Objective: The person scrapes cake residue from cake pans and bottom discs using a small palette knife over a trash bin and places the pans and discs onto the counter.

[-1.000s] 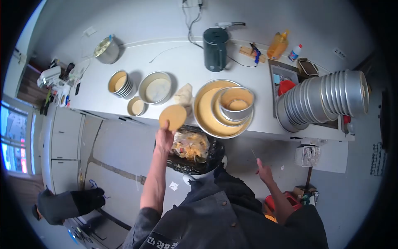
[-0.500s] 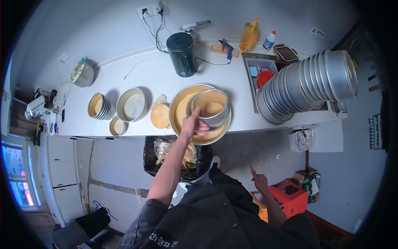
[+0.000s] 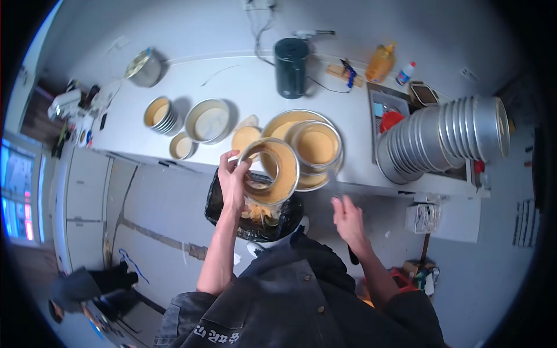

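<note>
My left hand (image 3: 233,184) grips the rim of a round metal cake pan (image 3: 293,168), lifted and tilted in front of the counter edge. Inside it are a smaller metal ring (image 3: 276,169) and tan crumbs or cake lining. My right hand (image 3: 349,223) is closed around a thin-bladed tool with a black handle (image 3: 353,255); its blurred blade points towards the pans. Just beyond the lifted pan, another cake pan (image 3: 338,152) with a tan base sits in a larger round pan (image 3: 272,118). A tan cake disc (image 3: 245,138) lies to their left.
Below the lifted pan stands a black-lined bin (image 3: 216,210) with scraps. Stacked cake pans (image 3: 432,136) lean over the sink at right. Smaller nested pans (image 3: 168,123), a shallow pan (image 3: 212,119) and a dark green kettle (image 3: 291,69) stand on the counter.
My left hand has lifted a cake pan out of the larger pan and moved it left, tilting it. My right hand has risen towards the counter with the tool. The view has shifted.
</note>
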Demonstrator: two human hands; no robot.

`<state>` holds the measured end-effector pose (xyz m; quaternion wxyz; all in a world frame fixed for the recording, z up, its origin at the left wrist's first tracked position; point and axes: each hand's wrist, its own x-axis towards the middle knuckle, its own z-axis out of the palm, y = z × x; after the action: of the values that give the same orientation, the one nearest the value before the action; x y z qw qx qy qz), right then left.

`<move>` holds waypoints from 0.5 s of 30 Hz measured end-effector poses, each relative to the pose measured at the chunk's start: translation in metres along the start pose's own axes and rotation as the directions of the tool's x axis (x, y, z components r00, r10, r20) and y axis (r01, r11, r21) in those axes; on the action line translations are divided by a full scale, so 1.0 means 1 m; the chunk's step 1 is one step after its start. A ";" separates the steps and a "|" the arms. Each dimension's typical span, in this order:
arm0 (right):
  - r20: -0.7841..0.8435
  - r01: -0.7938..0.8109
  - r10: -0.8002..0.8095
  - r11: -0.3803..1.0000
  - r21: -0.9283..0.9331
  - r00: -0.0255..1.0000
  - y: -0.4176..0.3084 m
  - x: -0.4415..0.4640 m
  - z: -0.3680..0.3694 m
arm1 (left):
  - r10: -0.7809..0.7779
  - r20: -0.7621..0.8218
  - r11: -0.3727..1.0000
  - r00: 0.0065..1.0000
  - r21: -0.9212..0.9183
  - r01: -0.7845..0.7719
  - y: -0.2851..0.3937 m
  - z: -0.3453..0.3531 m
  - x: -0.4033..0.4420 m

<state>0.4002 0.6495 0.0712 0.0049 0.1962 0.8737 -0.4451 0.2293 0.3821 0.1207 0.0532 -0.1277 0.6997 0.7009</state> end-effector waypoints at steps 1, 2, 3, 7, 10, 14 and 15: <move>0.056 0.247 -0.241 0.951 -0.187 0.969 -0.024 0.009 0.010 | 0.104 0.003 0.991 0.995 0.079 -0.104 0.006 -0.012 -0.005; 0.207 0.254 -0.212 0.946 -0.203 0.955 -0.075 0.011 0.006 | 0.145 0.027 0.975 0.989 0.168 -0.147 0.015 -0.023 -0.012; 0.299 0.430 -0.348 0.859 -0.278 0.889 -0.090 0.019 0.019 | 0.176 0.022 0.964 0.984 0.198 -0.176 0.025 -0.029 -0.022; 0.372 0.697 -0.601 0.507 -0.507 0.708 -0.114 0.062 0.066 | 0.390 0.074 0.837 0.918 0.388 -0.387 0.027 -0.049 -0.045; 0.409 0.732 -0.610 0.514 -0.447 0.678 -0.129 0.071 0.077 | 0.440 0.017 0.797 0.898 0.453 -0.399 0.029 -0.057 -0.059; 0.434 0.683 -0.569 0.712 -0.165 0.698 -0.140 0.042 0.092 | 0.505 -0.082 0.842 0.859 0.265 -0.469 0.029 -0.073 -0.067; 0.418 0.701 -0.638 0.713 0.003 0.647 -0.139 0.032 0.098 | 0.500 -0.085 0.845 0.862 0.263 -0.465 0.032 -0.075 -0.070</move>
<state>0.3060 0.5110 0.1136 0.0288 -0.2352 0.8968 -0.3735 0.2968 0.3145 0.1700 -0.1634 0.0076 0.7885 0.5928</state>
